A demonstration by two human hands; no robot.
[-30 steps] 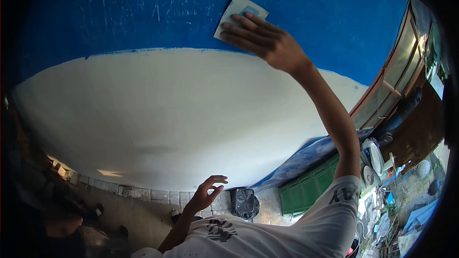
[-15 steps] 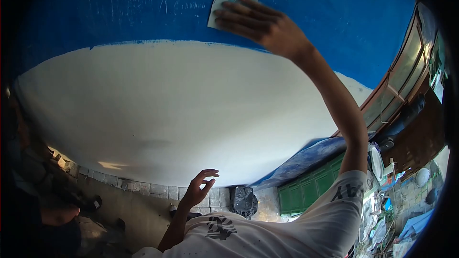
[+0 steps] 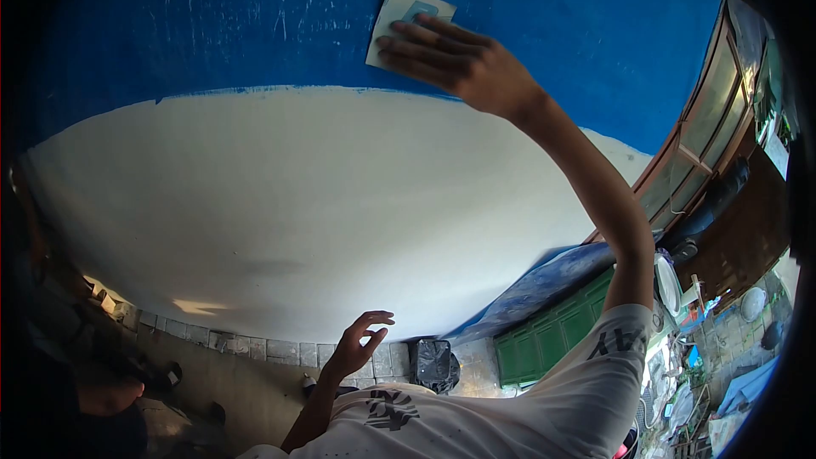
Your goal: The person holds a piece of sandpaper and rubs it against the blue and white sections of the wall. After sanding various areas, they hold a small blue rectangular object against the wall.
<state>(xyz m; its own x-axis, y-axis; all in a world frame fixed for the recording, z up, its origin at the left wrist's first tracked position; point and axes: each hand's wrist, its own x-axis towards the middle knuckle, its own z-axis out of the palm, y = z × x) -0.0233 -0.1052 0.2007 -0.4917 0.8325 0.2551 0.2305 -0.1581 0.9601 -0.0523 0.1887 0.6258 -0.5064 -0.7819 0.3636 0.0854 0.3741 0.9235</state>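
Note:
My right hand (image 3: 472,64) is raised to the blue upper part of the wall (image 3: 280,0). Its fingers lie over a pale square sheet of what looks like sandpaper (image 3: 393,11), pressed flat against the paint. A blue-grey printed mark shows on the sheet, partly hidden under the fingers. White scratches run through the blue to the left of it. Lower down, my left hand (image 3: 350,350) hangs in front of my body with loosely curled fingers apart and nothing in them, in front of the off-white lower wall (image 3: 280,187).
At the wall's foot are grey paving blocks (image 3: 283,350) and a black plastic-covered bundle (image 3: 432,365). A green panelled box (image 3: 544,336) and a blue sheet (image 3: 518,296) stand to the right. Windows (image 3: 701,140) and clutter line the far right. At lower left, part of another person (image 3: 110,395) shows.
The view has tilted up slightly, so the wall sits lower in the picture. My right hand and the sheet appear slightly lower, still on the blue area. My left hand keeps its pose.

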